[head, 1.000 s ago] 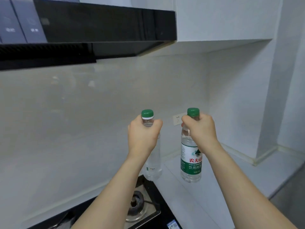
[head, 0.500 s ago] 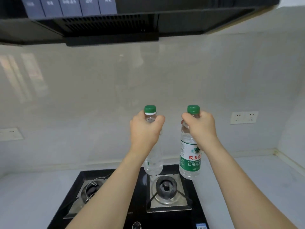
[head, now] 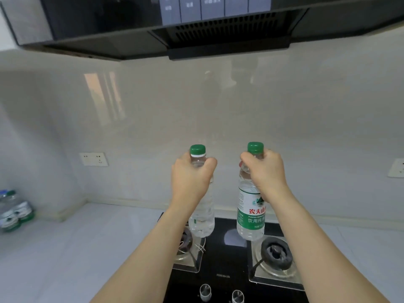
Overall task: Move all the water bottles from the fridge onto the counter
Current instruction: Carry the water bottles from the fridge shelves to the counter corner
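Two water bottles hang upright in the air above the black gas hob (head: 220, 265), their long axes vertical and their green caps pointing up. The left hand (head: 191, 179) has its fingers and thumb curled round the shoulder of the bare bottle (head: 202, 215), which is clear plastic with no wrap showing toward the camera. The right hand (head: 265, 173) grips the neck of the labelled bottle (head: 250, 213), whose green and white label with red characters faces the camera. The two bottles are near each other but apart, and neither base touches the hob. Below them sit two burners, the right burner (head: 276, 252) fully in view, and two knobs (head: 205, 290) at the near edge. The pale tabletop (head: 76, 243) runs to either side of the hob. At its far left corner stands a cluster of more bottles (head: 13, 212), blurred, with green labels. A glossy light backsplash (head: 196, 110) carries a wall socket (head: 94, 159) on the left and another at the right edge. A dark range hood (head: 218, 31) hangs overhead.
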{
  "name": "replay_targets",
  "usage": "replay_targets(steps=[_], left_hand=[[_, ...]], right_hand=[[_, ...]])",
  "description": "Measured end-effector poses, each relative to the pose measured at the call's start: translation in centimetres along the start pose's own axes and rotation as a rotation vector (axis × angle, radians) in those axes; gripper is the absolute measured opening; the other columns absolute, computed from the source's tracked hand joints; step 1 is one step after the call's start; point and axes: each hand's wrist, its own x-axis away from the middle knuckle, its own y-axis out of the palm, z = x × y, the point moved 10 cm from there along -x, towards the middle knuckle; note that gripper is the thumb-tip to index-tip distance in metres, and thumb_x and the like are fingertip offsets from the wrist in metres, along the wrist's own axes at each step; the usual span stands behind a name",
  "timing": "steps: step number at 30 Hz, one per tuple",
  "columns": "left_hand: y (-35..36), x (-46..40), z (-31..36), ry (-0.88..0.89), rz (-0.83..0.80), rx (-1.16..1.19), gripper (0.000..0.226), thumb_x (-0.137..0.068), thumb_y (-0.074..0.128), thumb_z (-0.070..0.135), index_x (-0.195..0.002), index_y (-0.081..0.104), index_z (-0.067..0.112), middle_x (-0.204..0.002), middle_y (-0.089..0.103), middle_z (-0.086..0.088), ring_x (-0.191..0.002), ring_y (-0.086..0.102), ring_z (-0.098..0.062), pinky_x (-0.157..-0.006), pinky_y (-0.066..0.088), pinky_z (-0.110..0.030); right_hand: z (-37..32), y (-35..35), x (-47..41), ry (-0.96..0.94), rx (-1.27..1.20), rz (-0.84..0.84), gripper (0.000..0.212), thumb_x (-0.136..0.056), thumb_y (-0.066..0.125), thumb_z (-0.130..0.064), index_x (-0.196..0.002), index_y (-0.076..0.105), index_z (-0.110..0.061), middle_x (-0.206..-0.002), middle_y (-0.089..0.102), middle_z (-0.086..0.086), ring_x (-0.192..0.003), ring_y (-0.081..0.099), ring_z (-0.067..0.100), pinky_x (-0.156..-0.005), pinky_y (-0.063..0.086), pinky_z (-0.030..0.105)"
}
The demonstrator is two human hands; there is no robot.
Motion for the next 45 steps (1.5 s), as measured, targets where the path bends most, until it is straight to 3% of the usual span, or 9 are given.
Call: replay_targets(steps=[5, 12, 15, 18, 33, 37, 43, 45], left_hand=[[-8.2, -2.5, -2.8, -0.020, 0.059, -0.053, 0.015, -0.072, 0.064, 0.023, -0.061, 0.056, 0.017, -0.048, 0.055, 0.011, -0.050, 0.049, -0.008, -0.053, 0.037, -0.025], [-18.5, -4.3, -6.6, -0.064, 0.104, -0.049, 0.013, -0.077, 0.064, 0.016, -0.066, 0.057, 0.013, -0.047, 0.055, 0.010, -0.046, 0.047, -0.006, -0.054, 0.038, -0.025], [-22.5, -4.7, -8.5, -0.082, 0.126, -0.056, 0.015, -0.077, 0.063, 0.015, -0.065, 0.054, 0.010, -0.046, 0.052, 0.011, -0.046, 0.044, -0.007, -0.053, 0.037, -0.025], [-26.1, -5.4, -10.4, -0.100, 0.152, -0.077, 0.015, -0.076, 0.063, 0.014, -0.065, 0.054, 0.011, -0.046, 0.052, 0.011, -0.044, 0.043, -0.005, -0.047, 0.035, -0.017], [-36.6, -11.7, -20.9, -0.191, 0.289, -0.179, 0.013, -0.078, 0.063, 0.014, -0.071, 0.057, 0.004, -0.047, 0.053, 0.011, -0.044, 0.044, -0.004, -0.043, 0.034, -0.011], [-38.5, -14.1, -23.5, -0.217, 0.326, -0.232, 0.014, -0.078, 0.064, 0.016, -0.072, 0.058, 0.004, -0.060, 0.063, -0.006, -0.051, 0.047, -0.010, -0.050, 0.039, -0.020], [-40.8, -16.4, -27.0, -0.252, 0.340, -0.258, 0.018, -0.076, 0.062, 0.015, -0.073, 0.053, 0.000, -0.064, 0.057, -0.016, -0.055, 0.045, -0.014, -0.054, 0.037, -0.029], [-42.1, -17.3, -28.4, -0.266, 0.350, -0.268, 0.018, -0.076, 0.062, 0.017, -0.073, 0.054, 0.001, -0.062, 0.057, -0.014, -0.057, 0.048, -0.014, -0.055, 0.038, -0.029]], right_hand=[[-1.7, 8.3, 2.6, 0.001, -0.005, -0.042, 0.030, -0.058, 0.060, -0.034, -0.067, 0.064, -0.006, -0.069, 0.070, 0.009, -0.066, 0.065, 0.027, -0.071, 0.056, 0.050], [-3.2, 19.0, 5.3, -0.005, -0.048, -0.117, 0.030, -0.055, 0.061, -0.036, -0.067, 0.064, -0.009, -0.070, 0.069, 0.011, -0.067, 0.064, 0.026, -0.072, 0.057, 0.055], [-3.6, 23.4, 6.9, -0.005, -0.060, -0.142, 0.027, -0.060, 0.062, -0.032, -0.069, 0.063, -0.006, -0.073, 0.069, 0.013, -0.065, 0.062, 0.022, -0.071, 0.056, 0.051], [-3.3, 27.3, 7.7, 0.006, -0.053, -0.167, 0.029, -0.060, 0.062, -0.034, -0.069, 0.064, -0.007, -0.072, 0.070, 0.010, -0.070, 0.066, 0.028, -0.072, 0.056, 0.051], [-0.2, 46.3, 5.8, 0.072, -0.140, -0.361, 0.021, -0.065, 0.064, -0.028, -0.070, 0.066, -0.008, -0.073, 0.070, 0.010, -0.067, 0.064, 0.020, -0.074, 0.056, 0.046], [0.0, 50.4, 4.3, 0.064, -0.161, -0.404, 0.017, -0.070, 0.064, -0.021, -0.071, 0.066, -0.005, -0.074, 0.071, 0.011, -0.065, 0.063, 0.019, -0.069, 0.053, 0.036], [1.2, 55.8, 3.0, 0.071, -0.146, -0.456, 0.019, -0.064, 0.061, -0.028, -0.066, 0.065, -0.009, -0.068, 0.068, 0.005, -0.064, 0.062, 0.020, -0.067, 0.052, 0.035], [1.4, 58.0, 3.1, 0.082, -0.163, -0.482, 0.013, -0.072, 0.062, -0.018, -0.068, 0.063, -0.005, -0.068, 0.068, 0.003, -0.062, 0.060, 0.017, -0.060, 0.051, 0.028]])
